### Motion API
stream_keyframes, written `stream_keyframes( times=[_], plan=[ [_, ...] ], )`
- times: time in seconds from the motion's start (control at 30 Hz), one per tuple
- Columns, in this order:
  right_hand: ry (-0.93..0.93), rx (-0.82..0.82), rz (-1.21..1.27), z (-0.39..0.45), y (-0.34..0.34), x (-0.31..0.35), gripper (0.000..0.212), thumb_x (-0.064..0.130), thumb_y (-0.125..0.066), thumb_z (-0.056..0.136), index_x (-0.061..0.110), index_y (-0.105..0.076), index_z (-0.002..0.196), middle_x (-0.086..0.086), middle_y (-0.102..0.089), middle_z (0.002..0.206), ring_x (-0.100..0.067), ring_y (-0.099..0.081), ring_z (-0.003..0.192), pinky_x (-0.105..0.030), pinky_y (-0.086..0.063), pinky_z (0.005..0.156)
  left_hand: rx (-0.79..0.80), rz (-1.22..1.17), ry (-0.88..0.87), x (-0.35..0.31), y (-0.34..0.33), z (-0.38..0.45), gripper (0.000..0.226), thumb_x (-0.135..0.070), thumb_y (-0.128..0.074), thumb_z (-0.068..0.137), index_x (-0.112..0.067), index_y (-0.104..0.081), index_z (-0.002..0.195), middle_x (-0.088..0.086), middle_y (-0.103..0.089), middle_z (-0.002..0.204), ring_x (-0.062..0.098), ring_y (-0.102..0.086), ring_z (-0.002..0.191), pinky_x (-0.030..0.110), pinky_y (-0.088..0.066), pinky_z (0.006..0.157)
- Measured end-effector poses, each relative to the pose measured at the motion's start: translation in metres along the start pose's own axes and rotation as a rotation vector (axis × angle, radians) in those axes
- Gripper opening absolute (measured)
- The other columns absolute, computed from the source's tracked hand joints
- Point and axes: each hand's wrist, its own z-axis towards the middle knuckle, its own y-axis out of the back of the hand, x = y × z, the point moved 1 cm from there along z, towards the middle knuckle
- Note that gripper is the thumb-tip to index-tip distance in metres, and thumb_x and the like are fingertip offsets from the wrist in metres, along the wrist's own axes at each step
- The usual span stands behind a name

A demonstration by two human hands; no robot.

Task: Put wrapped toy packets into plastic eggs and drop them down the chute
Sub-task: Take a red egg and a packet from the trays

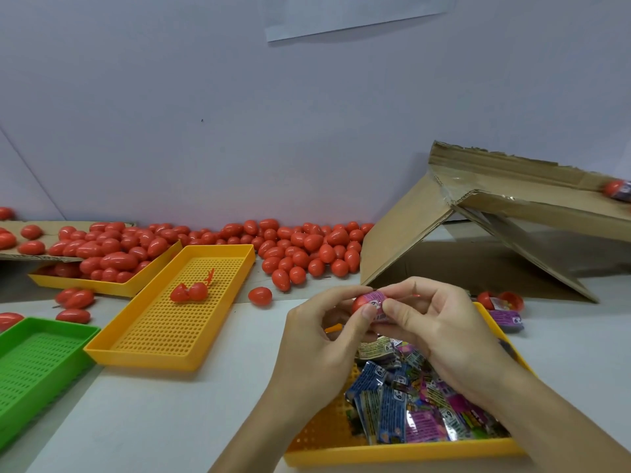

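Both hands meet above the near tray, and much of what they hold is hidden: the left hand curls its fingers round a red egg, of which only a rounded end shows, while the right hand pinches a pink packet pressed into the egg's open side. The packet carries a "6+" mark; its other print is too small to read. Under the hands, the yellow tray holds a heap of wrapped packets in blue, purple and green, several also marked "6+", partly covered by the right forearm. On the white desk to the left lie a second yellow tray with an opened egg in it, and a green tray cut off by the frame edge. A mass of red eggs lies along the wall. The cardboard chute slopes off the right edge, a blurred egg on it. Beside the near tray, a purple packet lies on the desk.
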Motion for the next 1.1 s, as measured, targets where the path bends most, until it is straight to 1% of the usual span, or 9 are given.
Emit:
stream_keyframes(
  times=[0.13, 0.23, 0.3, 0.37, 0.43, 0.5, 0.8, 0.97, 1.1],
  plan=[
    [0.209, 0.018, -0.33, -0.007, -0.008, 0.005, 0.04, 0.037, -0.074, 0.076, 0.024, -0.069, 0.114, 0.007, -0.075, 0.103, -0.013, -0.071, 0.098, -0.029, -0.06, 0.083, 0.043, -0.204, 0.146, 0.001, 0.005, 0.003, 0.028, -0.031, -0.063, 0.089, -0.017, -0.071, 0.112, 0.005, -0.076, 0.099, 0.021, -0.074, 0.094, 0.032, -0.061, 0.081],
    [0.295, -0.015, -0.64, -0.01, -0.012, 0.003, 0.056, 0.052, -0.075, 0.071, 0.038, -0.061, 0.123, 0.021, -0.069, 0.107, -0.003, -0.066, 0.101, -0.02, -0.056, 0.081, 0.086, -0.298, 0.231, 0.004, 0.007, 0.004, 0.02, -0.031, -0.066, 0.091, -0.019, -0.07, 0.108, 0.012, -0.076, 0.097, 0.028, -0.074, 0.095, 0.042, -0.059, 0.088],
    [0.409, -0.058, -0.82, -0.011, -0.014, 0.004, 0.054, 0.056, -0.069, 0.074, 0.037, -0.061, 0.123, 0.026, -0.064, 0.105, 0.005, -0.059, 0.102, -0.011, -0.049, 0.081, 0.113, -0.309, 0.26, 0.004, 0.005, 0.002, 0.022, -0.033, -0.068, 0.092, -0.017, -0.067, 0.107, 0.014, -0.076, 0.094, 0.029, -0.074, 0.093, 0.043, -0.059, 0.088],
    [0.478, -0.008, -0.885, -0.011, -0.015, 0.005, 0.05, 0.047, -0.071, 0.079, 0.029, -0.063, 0.125, 0.026, -0.06, 0.104, 0.01, -0.056, 0.101, -0.004, -0.043, 0.08, 0.133, -0.258, 0.252, 0.005, 0.001, 0.002, 0.032, -0.041, -0.067, 0.09, -0.016, -0.064, 0.111, 0.012, -0.076, 0.094, 0.027, -0.074, 0.091, 0.039, -0.061, 0.084],
    [0.503, 0.009, -0.926, -0.01, -0.014, 0.003, 0.048, 0.031, -0.079, 0.081, 0.025, -0.064, 0.126, 0.023, -0.059, 0.104, 0.01, -0.054, 0.102, -0.003, -0.041, 0.081, 0.15, -0.249, 0.231, 0.005, -0.002, 0.002, 0.036, -0.041, -0.06, 0.087, -0.014, -0.066, 0.111, 0.016, -0.074, 0.094, 0.03, -0.074, 0.089, 0.034, -0.062, 0.077],
    [0.514, -0.014, -0.933, -0.009, -0.013, 0.002, 0.048, 0.025, -0.08, 0.081, 0.023, -0.065, 0.126, 0.02, -0.06, 0.103, 0.008, -0.054, 0.101, -0.003, -0.04, 0.08, 0.163, -0.277, 0.225, 0.004, -0.003, 0.002, 0.037, -0.037, -0.055, 0.089, -0.01, -0.068, 0.111, 0.025, -0.069, 0.097, 0.033, -0.072, 0.087, 0.032, -0.062, 0.073],
    [0.523, -0.004, -0.884, -0.009, -0.013, 0.002, 0.045, 0.039, -0.069, 0.083, 0.02, -0.066, 0.124, 0.017, -0.058, 0.099, 0.003, -0.055, 0.096, -0.004, -0.041, 0.073, 0.205, -0.341, 0.232, 0.003, -0.001, 0.003, 0.038, -0.03, -0.051, 0.095, -0.005, -0.069, 0.116, 0.02, -0.075, 0.094, 0.029, -0.074, 0.09, 0.029, -0.061, 0.075],
    [0.535, -0.001, -0.943, -0.007, -0.011, -0.002, 0.042, 0.027, -0.076, 0.084, 0.021, -0.066, 0.124, 0.016, -0.053, 0.106, 0.003, -0.053, 0.102, -0.005, -0.042, 0.078, 0.188, -0.277, 0.217, 0.004, -0.004, 0.002, 0.039, -0.036, -0.053, 0.092, -0.006, -0.069, 0.11, 0.022, -0.072, 0.095, 0.031, -0.073, 0.09, 0.032, -0.062, 0.075],
    [0.573, 0.055, -0.855, -0.009, -0.015, 0.002, 0.03, 0.027, -0.07, 0.086, 0.02, -0.068, 0.115, 0.017, -0.053, 0.105, 0.0, -0.058, 0.094, -0.006, -0.046, 0.072, 0.22, -0.137, 0.166, 0.003, -0.005, 0.003, 0.026, -0.03, -0.056, 0.098, -0.009, -0.067, 0.109, 0.016, -0.071, 0.081, 0.022, -0.071, 0.071, 0.029, -0.059, 0.064]
  ],
)
